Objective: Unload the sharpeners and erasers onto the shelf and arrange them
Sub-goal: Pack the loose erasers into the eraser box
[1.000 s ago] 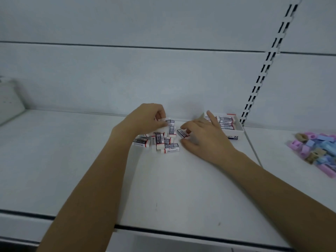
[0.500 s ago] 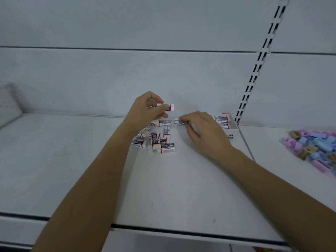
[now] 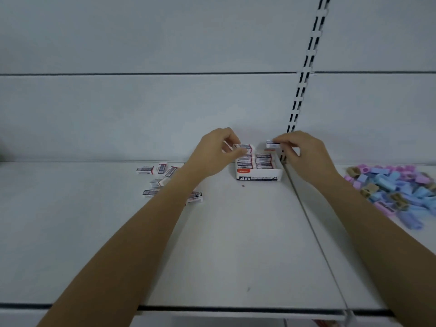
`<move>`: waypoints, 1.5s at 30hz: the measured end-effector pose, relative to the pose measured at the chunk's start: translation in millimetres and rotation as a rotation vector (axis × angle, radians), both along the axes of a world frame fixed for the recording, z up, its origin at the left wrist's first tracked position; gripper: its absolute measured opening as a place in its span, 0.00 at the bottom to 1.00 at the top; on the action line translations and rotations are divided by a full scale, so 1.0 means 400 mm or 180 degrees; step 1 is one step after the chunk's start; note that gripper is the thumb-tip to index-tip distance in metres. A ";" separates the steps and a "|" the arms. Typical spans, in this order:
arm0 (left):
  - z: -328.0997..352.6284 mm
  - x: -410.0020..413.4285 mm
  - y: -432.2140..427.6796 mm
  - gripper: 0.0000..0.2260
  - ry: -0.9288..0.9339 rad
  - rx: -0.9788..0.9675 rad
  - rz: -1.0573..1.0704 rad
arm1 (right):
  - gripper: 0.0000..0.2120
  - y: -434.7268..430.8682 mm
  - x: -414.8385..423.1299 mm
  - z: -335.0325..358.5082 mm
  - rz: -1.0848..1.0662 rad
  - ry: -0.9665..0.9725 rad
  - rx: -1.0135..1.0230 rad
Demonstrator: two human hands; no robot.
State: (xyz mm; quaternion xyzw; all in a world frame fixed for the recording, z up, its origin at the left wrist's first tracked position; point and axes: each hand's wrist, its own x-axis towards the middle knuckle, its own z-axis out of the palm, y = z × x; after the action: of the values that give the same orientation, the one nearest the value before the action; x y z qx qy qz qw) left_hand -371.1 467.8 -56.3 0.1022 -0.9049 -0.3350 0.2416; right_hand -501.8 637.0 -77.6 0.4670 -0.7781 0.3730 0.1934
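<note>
Each eraser point(image 3: 145, 170) is seen as white, wrapped in a sleeve printed with black bands and a red edge. The box point(image 3: 259, 175) is coloured white, marked with a red patch and a black strip lettered in white. The sharpeners point(image 3: 391, 185) are mixed in pink, lilac, light blue and tan. The shelf point(image 3: 236, 244) is finished in pale grey-white, edged by a dark line

Location type: retail shop, stationery section. Indicators: a white metal shelf point(image 3: 236, 256) set against flat white back panels point(image 3: 141, 114); a slotted upright point(image 3: 306, 67) between the panels; a dark strip point(image 3: 212, 309) along the shelf's front edge; a printed carton point(image 3: 259, 175) marked "4B" and "24" at the shelf's back right corner, holding rows of wrapped erasers point(image 3: 263, 159); pastel sharpeners point(image 3: 389, 185) heaped loose on the neighbouring shelf point(image 3: 342, 232).
</note>
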 end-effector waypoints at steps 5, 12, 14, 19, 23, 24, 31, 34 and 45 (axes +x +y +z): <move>-0.022 -0.050 0.024 0.07 -0.0311 -0.0520 -0.0010 | 0.10 -0.002 -0.004 -0.005 0.0038 0.0082 0.0292; -0.042 -0.046 0.012 0.07 -0.0486 -0.0988 0.0198 | 0.10 -0.011 0.016 -0.015 0.0158 -0.0086 0.0714; -0.042 -0.045 0.017 0.07 -0.0457 -0.1055 0.0225 | 0.10 -0.015 0.021 -0.022 0.0185 -0.0061 0.0807; -0.051 -0.027 0.030 0.13 -0.0441 -0.1343 -0.0018 | 0.11 -0.017 0.016 -0.028 0.0115 -0.0131 0.0847; -0.063 -0.007 0.035 0.25 -0.0440 -0.1542 -0.0050 | 0.11 -0.013 0.025 -0.025 0.0075 -0.0142 0.0732; -0.064 -0.004 0.036 0.26 -0.0436 -0.1543 -0.0048 | 0.11 -0.011 0.029 -0.019 0.0083 -0.0121 0.0733; -0.074 0.003 0.034 0.17 -0.0485 -0.1404 -0.0149 | 0.20 -0.007 0.029 -0.013 0.0109 0.0168 0.1589; -0.075 0.004 0.036 0.15 -0.0510 -0.1365 -0.0166 | 0.15 -0.005 0.029 -0.020 0.0057 0.0084 0.1544; -0.073 0.006 0.038 0.22 -0.0564 -0.1410 -0.0152 | 0.30 -0.013 0.018 -0.031 0.0030 0.0110 0.1620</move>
State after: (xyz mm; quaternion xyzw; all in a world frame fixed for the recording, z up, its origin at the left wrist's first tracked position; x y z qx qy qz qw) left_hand -368.9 483.0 -85.5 0.0544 -0.9762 -0.1236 0.1698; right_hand -494.7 631.8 -89.9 0.5106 -0.8413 0.1581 0.0811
